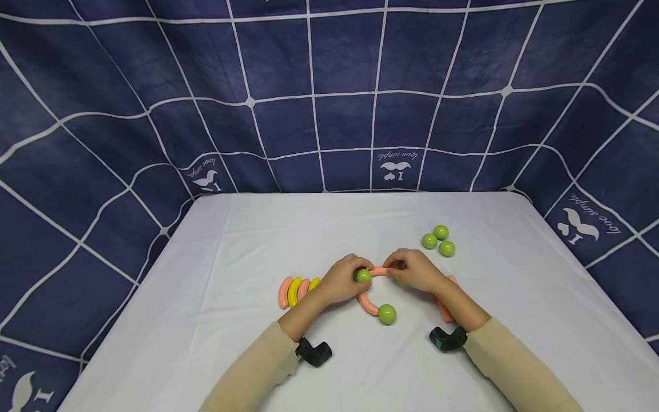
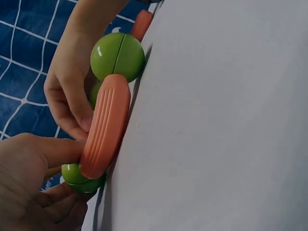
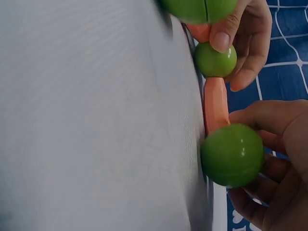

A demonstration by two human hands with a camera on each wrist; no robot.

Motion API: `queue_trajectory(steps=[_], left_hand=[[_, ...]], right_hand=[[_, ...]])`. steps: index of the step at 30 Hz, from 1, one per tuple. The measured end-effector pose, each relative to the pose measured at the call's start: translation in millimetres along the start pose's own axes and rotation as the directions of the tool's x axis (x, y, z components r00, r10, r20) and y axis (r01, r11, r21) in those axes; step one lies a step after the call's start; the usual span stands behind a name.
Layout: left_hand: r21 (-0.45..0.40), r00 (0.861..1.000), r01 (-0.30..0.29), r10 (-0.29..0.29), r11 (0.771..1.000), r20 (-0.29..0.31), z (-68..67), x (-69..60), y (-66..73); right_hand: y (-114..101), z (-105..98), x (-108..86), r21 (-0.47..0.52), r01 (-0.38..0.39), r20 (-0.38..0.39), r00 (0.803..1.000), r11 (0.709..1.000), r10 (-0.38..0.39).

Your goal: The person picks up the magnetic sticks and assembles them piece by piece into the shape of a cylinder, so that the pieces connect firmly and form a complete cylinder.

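Observation:
Between thumb and fingers, my left hand (image 1: 341, 281) holds a green ball (image 1: 363, 275); the thumb shows on that ball (image 3: 215, 60) in the right wrist view. An orange curved piece (image 1: 379, 271) spans from this ball to another green ball (image 3: 232, 155). My right hand (image 1: 418, 270) grips that second ball, one digit touching the orange piece's end; the hand partly covers it from above. Below the left hand, a second orange curved piece (image 1: 368, 304) runs to a green ball (image 1: 387, 314), which also shows close up (image 2: 118, 57) in the left wrist view.
Left of the left hand lie orange and yellow curved pieces (image 1: 293, 292) in a row, partly covered by it. Several green balls (image 1: 440, 232) are grouped at the back right. More orange (image 1: 445, 309) lies under the right forearm. White cloth covers the table (image 1: 247, 229).

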State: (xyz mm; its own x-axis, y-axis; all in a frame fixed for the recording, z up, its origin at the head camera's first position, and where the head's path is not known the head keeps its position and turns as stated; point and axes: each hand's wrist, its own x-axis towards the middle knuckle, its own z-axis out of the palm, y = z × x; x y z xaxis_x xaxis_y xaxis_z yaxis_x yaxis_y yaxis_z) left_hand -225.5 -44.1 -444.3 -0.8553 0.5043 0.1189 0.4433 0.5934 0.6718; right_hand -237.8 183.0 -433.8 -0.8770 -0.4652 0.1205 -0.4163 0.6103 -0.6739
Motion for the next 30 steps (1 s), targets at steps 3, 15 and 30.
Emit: queue_trajectory(steps=[3,15,30], left_hand=[[0.028,1.000,0.017,-0.017,0.999,-0.012,-2.6,2.4,0.4],[0.030,0.997,0.071,-0.070,0.997,-0.025,-3.6,10.3,-0.3],[0.110,1.000,-0.019,0.021,0.994,-0.020,-8.7,-33.5,18.1]], right_hand=[[-0.6,-1.6,-3.1,-0.018,-0.017,-0.001,1.000,1.000,0.017],[-3.5,-4.0,-21.4,-0.033,-0.058,0.000,0.998,0.998,0.059],[-13.4,0.7,12.6,0.046,0.052,0.101,0.993,0.998,-0.056]])
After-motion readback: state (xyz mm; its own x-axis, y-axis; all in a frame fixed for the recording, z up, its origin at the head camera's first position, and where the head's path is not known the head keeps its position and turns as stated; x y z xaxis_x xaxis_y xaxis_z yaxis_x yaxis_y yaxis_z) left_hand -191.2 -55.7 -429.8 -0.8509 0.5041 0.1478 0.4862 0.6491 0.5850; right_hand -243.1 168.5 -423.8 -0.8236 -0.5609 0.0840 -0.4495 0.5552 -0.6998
